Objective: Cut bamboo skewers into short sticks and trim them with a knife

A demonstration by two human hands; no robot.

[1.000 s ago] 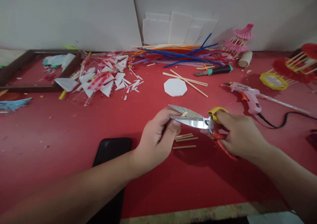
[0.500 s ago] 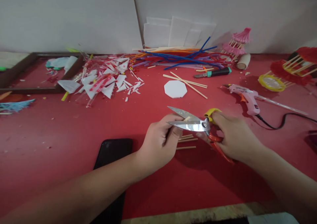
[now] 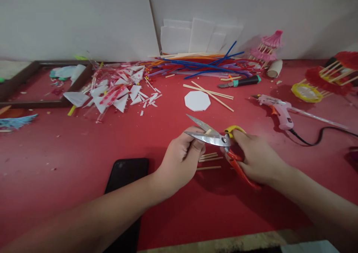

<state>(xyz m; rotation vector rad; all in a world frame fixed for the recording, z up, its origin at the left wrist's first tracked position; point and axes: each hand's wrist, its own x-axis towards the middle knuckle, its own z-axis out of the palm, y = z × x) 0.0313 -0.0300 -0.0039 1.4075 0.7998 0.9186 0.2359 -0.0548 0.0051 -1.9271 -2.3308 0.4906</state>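
Note:
My left hand (image 3: 180,160) is closed on a thin wooden stick (image 3: 208,132), most of it hidden by the fingers; a short end pokes out between the blades. With my right hand (image 3: 258,156) I grip the scissors (image 3: 214,138) by their yellow and red handles. Their blades are spread apart around the stick, pointing left over my left fingers. Several cut sticks (image 3: 208,157) lie on the red table just beneath. Beyond the blades rests a white octagonal piece (image 3: 197,101), with longer sticks (image 3: 215,94) behind it.
A black phone (image 3: 127,171) lies by my left forearm. To the right are a pink glue gun (image 3: 281,111) with its cord and a utility knife (image 3: 243,81). White scraps (image 3: 121,104) and coloured pipe cleaners (image 3: 201,65) lie at the back, near a brown frame (image 3: 36,104).
The scissors have shifted slightly left and up, and their blades look more widely spread. My right hand has moved a little left with them; my left hand keeps its hold.

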